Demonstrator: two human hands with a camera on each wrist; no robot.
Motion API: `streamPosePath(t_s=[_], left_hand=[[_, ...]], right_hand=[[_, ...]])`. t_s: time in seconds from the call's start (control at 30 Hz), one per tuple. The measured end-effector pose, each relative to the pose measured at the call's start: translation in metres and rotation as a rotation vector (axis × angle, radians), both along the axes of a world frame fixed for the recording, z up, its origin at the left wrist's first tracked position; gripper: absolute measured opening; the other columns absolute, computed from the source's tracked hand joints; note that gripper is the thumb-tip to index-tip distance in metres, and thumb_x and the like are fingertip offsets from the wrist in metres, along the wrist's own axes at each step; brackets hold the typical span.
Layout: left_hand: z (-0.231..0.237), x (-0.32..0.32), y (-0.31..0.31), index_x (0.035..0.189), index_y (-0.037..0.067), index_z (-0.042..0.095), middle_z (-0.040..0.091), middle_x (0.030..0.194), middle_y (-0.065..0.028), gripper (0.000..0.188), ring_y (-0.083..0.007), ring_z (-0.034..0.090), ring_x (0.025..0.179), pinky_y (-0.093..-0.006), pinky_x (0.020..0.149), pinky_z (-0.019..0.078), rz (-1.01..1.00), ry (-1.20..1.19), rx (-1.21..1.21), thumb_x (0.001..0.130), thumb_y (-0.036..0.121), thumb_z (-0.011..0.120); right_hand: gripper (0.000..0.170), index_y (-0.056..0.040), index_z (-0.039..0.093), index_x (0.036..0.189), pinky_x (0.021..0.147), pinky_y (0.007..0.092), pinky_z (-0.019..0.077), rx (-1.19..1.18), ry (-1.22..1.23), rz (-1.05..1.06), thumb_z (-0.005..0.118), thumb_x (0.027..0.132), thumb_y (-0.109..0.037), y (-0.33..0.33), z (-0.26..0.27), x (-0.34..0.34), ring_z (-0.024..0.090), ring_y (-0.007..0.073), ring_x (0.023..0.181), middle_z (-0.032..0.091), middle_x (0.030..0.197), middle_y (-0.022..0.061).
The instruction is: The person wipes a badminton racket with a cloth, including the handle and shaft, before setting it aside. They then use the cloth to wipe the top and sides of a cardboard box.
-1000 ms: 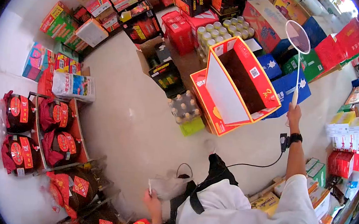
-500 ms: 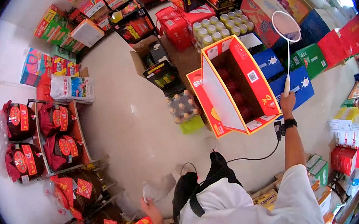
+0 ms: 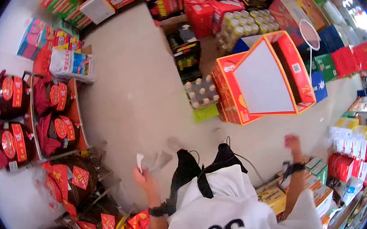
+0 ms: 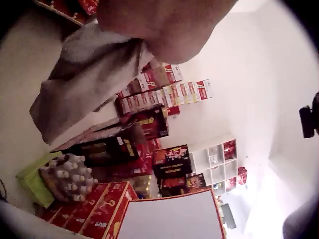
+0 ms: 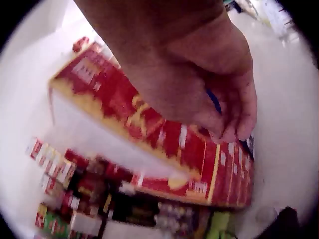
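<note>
My left hand (image 3: pixel 144 181) grips a grey cloth (image 4: pixel 92 74), which hangs in folds from the fingers in the left wrist view. Low over the floor on the other side, my right hand (image 3: pixel 294 145) holds nothing; its fingers hang loosely curled in the right wrist view. A badminton racket (image 3: pixel 309 34) with a white frame stands behind the big red carton (image 3: pixel 302 73), head up, its lower end hidden. That carton is open on top, with a white flap (image 3: pixel 263 80) folded out, and rests on another red box.
Shrink-wrapped bottles (image 3: pixel 201 92) stand left of the red cartons, with cans (image 3: pixel 249 23) behind. Dark round jars (image 3: pixel 13 92) with red labels sit on a rack at left. Stacked boxes (image 3: pixel 349 136) line the right side.
My right hand has let go of the racket and drawn back toward my body; the racket stands behind the carton. My left hand has moved slightly up and left with the cloth.
</note>
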State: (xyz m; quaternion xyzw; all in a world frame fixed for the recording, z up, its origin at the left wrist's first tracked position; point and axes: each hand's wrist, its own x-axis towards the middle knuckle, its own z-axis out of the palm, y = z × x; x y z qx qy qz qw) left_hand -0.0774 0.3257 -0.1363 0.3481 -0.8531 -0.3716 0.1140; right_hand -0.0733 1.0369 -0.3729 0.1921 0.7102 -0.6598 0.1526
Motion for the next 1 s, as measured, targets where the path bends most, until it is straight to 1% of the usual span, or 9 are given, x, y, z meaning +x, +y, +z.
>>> streamPosePath(t_s=[0.07,0.1,0.17,0.23,0.37,0.43,0.67,0.77,1.0], left_hand=[[-0.005,-0.021,-0.027,0.099,-0.004,0.05,0.055,0.079,-0.0129,0.022,-0.0207,0.052,0.073,-0.0331,0.07,0.0424,-0.075,0.118,0.065,0.091,0.015,0.047],[-0.005,-0.037,-0.043,0.099,-0.004,0.05,0.054,0.077,-0.0114,0.021,-0.0189,0.051,0.071,-0.0319,0.068,0.0426,-0.152,0.152,0.073,0.091,0.015,0.047],[0.006,-0.064,-0.063,0.1,-0.003,0.051,0.054,0.075,-0.008,0.019,-0.015,0.049,0.067,-0.0289,0.064,0.0429,-0.28,0.181,0.171,0.09,0.012,0.048],[0.035,-0.098,-0.064,0.1,-0.002,0.051,0.053,0.074,-0.0057,0.017,-0.0114,0.048,0.064,-0.0261,0.06,0.0423,-0.42,0.191,0.277,0.088,0.008,0.048],[0.066,-0.13,-0.076,0.102,0.001,0.052,0.053,0.075,-0.0078,0.018,-0.0123,0.049,0.065,-0.0257,0.06,0.0416,-0.758,0.054,0.442,0.085,0.004,0.049],[0.069,-0.148,-0.078,0.101,0.002,0.051,0.053,0.075,-0.0095,0.017,-0.0146,0.049,0.065,-0.026,0.061,0.0414,-0.95,0.006,0.471,0.084,0.002,0.048],[0.024,-0.209,-0.105,0.098,0.003,0.051,0.055,0.078,-0.0072,0.016,-0.0116,0.048,0.068,-0.0259,0.061,0.0412,-0.998,-0.125,0.505,0.083,-0.002,0.049],[0.0,-0.245,-0.123,0.101,0.002,0.048,0.056,0.081,-0.0128,0.02,-0.0191,0.053,0.075,-0.0283,0.069,0.0434,-0.892,-0.326,0.58,0.081,0.0,0.052],[-0.09,-0.348,-0.141,0.101,0.0,0.052,0.06,0.088,-0.0166,0.036,-0.0259,0.06,0.083,-0.0338,0.075,0.0459,-0.919,-0.503,0.503,0.072,0.014,0.069]], right_hand=[[0.018,-0.0115,0.062,0.076,0.052,0.0347,0.0467,0.67,0.099,0.433,0.068,0.06,-0.019,-0.12,0.019,0.026,0.057,0.0213,0.055,0.058,0.059,0.0039],[0.014,-0.0112,0.062,0.071,0.058,0.0336,0.0484,0.262,-0.345,0.151,0.07,0.064,-0.02,-0.227,0.105,-0.001,0.058,0.022,0.058,0.058,0.058,0.004],[0.01,-0.0069,0.062,0.072,0.059,0.0321,0.0475,0.403,-0.374,0.3,0.067,0.071,-0.016,-0.351,0.188,-0.043,0.058,0.02,0.059,0.056,0.056,0.0063],[0.012,-0.0011,0.059,0.073,0.058,0.0322,0.0463,0.72,0.118,0.497,0.064,0.075,-0.012,-0.394,0.168,-0.067,0.059,0.0175,0.061,0.057,0.061,0.0092],[0.065,-0.0035,0.046,0.123,0.083,0.033,0.044,0.388,0.486,0.505,0.075,0.068,-0.025,-0.518,0.265,-0.138,0.054,0.0226,0.099,0.055,0.108,0.0129],[0.082,-0.0026,0.039,0.127,0.092,0.0348,0.0396,0.314,0.685,0.568,0.08,0.061,-0.029,-0.557,0.282,-0.161,0.05,0.0254,0.107,0.051,0.118,0.0127],[0.045,-0.0007,0.058,0.093,0.065,0.0307,0.044,0.072,0.331,0.615,0.079,0.06,-0.023,-0.612,0.216,-0.216,0.055,0.0181,0.066,0.06,0.074,0.0134],[0.046,0.0009,0.058,0.094,0.066,0.0357,0.046,0.005,0.192,0.673,0.076,0.06,-0.024,-0.62,0.191,-0.251,0.06,0.0315,0.073,0.06,0.077,0.0196],[0.046,0.0011,0.056,0.097,0.067,0.0371,0.0463,-0.059,0.211,0.753,0.075,0.062,-0.023,-0.667,0.089,-0.362,0.06,0.0338,0.076,0.061,0.082,0.02]])
